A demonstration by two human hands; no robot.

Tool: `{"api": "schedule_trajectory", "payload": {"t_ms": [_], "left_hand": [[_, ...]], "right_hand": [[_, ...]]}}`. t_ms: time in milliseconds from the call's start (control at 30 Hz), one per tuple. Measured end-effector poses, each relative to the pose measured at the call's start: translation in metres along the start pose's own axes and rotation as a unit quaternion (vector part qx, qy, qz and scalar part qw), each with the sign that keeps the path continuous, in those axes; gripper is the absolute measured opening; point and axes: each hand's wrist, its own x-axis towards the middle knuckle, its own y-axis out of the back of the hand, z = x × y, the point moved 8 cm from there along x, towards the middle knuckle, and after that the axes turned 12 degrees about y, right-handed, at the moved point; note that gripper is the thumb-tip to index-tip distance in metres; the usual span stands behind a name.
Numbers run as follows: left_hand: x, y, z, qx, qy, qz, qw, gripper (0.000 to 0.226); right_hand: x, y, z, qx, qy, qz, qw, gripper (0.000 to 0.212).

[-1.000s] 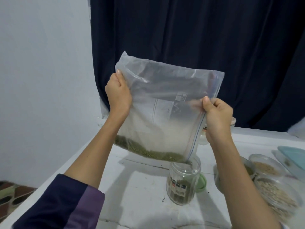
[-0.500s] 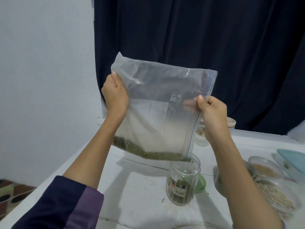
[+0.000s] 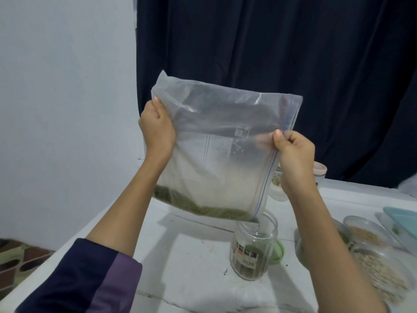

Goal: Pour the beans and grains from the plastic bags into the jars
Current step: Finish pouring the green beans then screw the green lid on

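The plastic bag (image 3: pixel 221 154) hangs above the white table (image 3: pixel 191 267), green beans (image 3: pixel 203 206) gathered along its bottom, its lower corner at the open jar's (image 3: pixel 253 247) mouth. The left hand (image 3: pixel 156 129) and right hand (image 3: pixel 293 152) each grip a side edge with fingers curled tight. Bowls of grain (image 3: pixel 379 265) sit just right of the jar.

Your only view comes from your head, looking forward and down, close over the white worktop (image 3: pixel 198 274), facing the dark curtain (image 3: pixel 270 53) and pale wall (image 3: pixel 63 98) behind.
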Motion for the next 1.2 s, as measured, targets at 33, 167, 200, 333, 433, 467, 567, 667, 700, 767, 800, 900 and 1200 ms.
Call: {"api": "schedule_trajectory", "payload": {"t_ms": [33, 167, 200, 333, 433, 467, 567, 667, 700, 767, 800, 900, 1200], "left_hand": [[0.000, -0.001, 0.000, 0.000, 0.001, -0.001, 1.000, 0.043], [0.001, -0.002, 0.000, 0.007, 0.000, -0.001, 1.000, 0.043], [0.001, -0.002, 0.001, 0.007, -0.001, -0.002, 1.000, 0.043], [0.002, -0.003, 0.002, 0.018, -0.001, 0.002, 1.000, 0.043], [0.001, -0.006, 0.003, 0.015, -0.010, -0.004, 1.000, 0.043], [0.000, -0.007, 0.003, 0.015, -0.012, -0.005, 1.000, 0.044], [0.001, -0.008, 0.006, 0.020, -0.019, -0.007, 1.000, 0.043], [0.000, -0.010, 0.009, 0.019, -0.028, -0.011, 0.999, 0.043], [0.000, -0.011, 0.010, 0.018, -0.031, -0.013, 0.999, 0.044], [0.000, -0.014, 0.012, 0.015, -0.037, -0.018, 0.999, 0.044], [-0.002, -0.015, 0.014, 0.013, -0.039, -0.021, 0.999, 0.043], [-0.007, -0.020, 0.018, 0.016, -0.044, -0.027, 0.999, 0.043], [-0.012, -0.027, 0.027, 0.012, -0.057, -0.039, 0.998, 0.044]], "right_hand": [[0.000, 0.001, 0.000, -0.001, 0.003, 0.004, 1.000, 0.028], [-0.002, -0.002, -0.002, -0.005, 0.005, -0.007, 1.000, 0.025], [-0.001, 0.002, -0.003, -0.008, 0.008, 0.011, 1.000, 0.026], [-0.003, -0.001, -0.004, -0.010, 0.004, -0.012, 1.000, 0.026], [-0.002, 0.006, -0.002, -0.018, 0.011, 0.025, 0.999, 0.027], [-0.003, 0.004, -0.002, -0.015, 0.008, 0.013, 1.000, 0.025], [-0.004, 0.006, 0.000, -0.008, 0.010, 0.032, 0.999, 0.023], [-0.004, 0.004, 0.001, 0.004, 0.007, 0.015, 1.000, 0.024], [-0.005, 0.002, 0.003, 0.006, 0.003, 0.001, 1.000, 0.024], [-0.004, 0.008, 0.007, 0.002, 0.007, 0.030, 1.000, 0.025], [-0.003, 0.013, 0.007, 0.000, 0.010, 0.049, 0.999, 0.025], [-0.001, 0.010, 0.012, 0.001, 0.002, 0.023, 1.000, 0.025], [-0.003, 0.022, 0.018, 0.004, -0.007, 0.077, 0.997, 0.026]]}}
